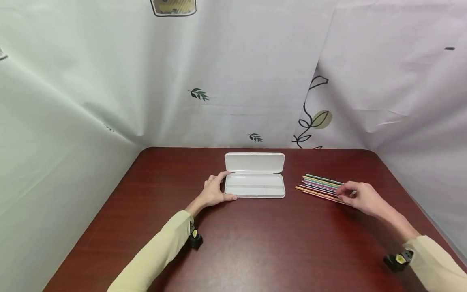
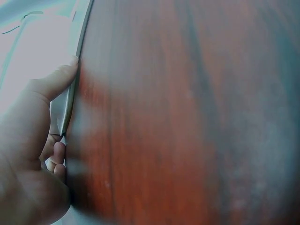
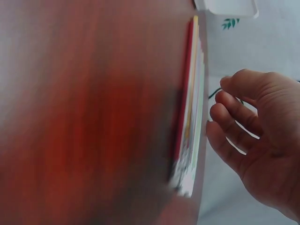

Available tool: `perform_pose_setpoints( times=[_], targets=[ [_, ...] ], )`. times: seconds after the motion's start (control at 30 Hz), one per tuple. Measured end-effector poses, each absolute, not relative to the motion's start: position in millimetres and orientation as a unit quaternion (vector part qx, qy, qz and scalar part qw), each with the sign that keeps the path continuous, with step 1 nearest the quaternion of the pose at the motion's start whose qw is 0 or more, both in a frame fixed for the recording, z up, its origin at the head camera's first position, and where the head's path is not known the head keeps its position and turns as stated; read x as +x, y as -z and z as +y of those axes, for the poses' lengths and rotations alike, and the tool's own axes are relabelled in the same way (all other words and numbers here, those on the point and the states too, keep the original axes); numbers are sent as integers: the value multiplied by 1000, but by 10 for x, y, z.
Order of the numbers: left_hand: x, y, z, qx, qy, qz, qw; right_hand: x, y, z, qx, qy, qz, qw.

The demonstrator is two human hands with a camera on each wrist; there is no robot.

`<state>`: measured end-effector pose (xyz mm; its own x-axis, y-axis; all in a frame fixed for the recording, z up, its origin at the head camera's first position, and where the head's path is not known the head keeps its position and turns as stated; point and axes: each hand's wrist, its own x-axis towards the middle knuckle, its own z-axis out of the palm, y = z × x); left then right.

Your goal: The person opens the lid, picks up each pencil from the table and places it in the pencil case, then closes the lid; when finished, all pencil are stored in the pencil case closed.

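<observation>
An open white pencil case [image 1: 254, 195] lies on the table, its lid [image 1: 254, 163] raised at the back and its divided tray facing up. My left hand [image 1: 213, 192] grips the case's left end, thumb [image 2: 63, 79] on the front edge and fingers toward the hinge side. To the right of the case, several thin coloured sticks [image 1: 317, 186], perhaps pencils, lie side by side. Over their right ends is my right hand [image 1: 361, 197], fingers loosely bent. In the right wrist view that hand [image 3: 262, 126] holds nothing and appears apart from the sticks [image 3: 190, 108].
The dark red-brown table [image 1: 255, 243] has rounded back corners. A pale curtain [image 1: 248, 73] with printed leaves hangs behind it and along both sides. Each wrist wears a small black camera [image 1: 196, 239].
</observation>
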<state>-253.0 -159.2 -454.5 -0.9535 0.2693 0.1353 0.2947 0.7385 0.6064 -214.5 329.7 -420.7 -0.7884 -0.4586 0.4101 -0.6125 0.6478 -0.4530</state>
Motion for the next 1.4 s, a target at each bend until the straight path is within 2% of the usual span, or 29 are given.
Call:
perform_pose_setpoints(
  times=[0.43, 1.07, 1.4],
  targets=[
    [-2534, 4572, -1605, -154, 329, -932, 21, -1952, 4382, 3505, 255, -243, -924, 149],
    [-2546, 4567, -1599, -154, 326, -932, 22, -1956, 4378, 3510, 220, -179, -955, 85],
    [-2550, 4573, -1606, -155, 329, -931, 22, -1955, 4390, 3500, 233, -162, -954, 101]
  ],
)
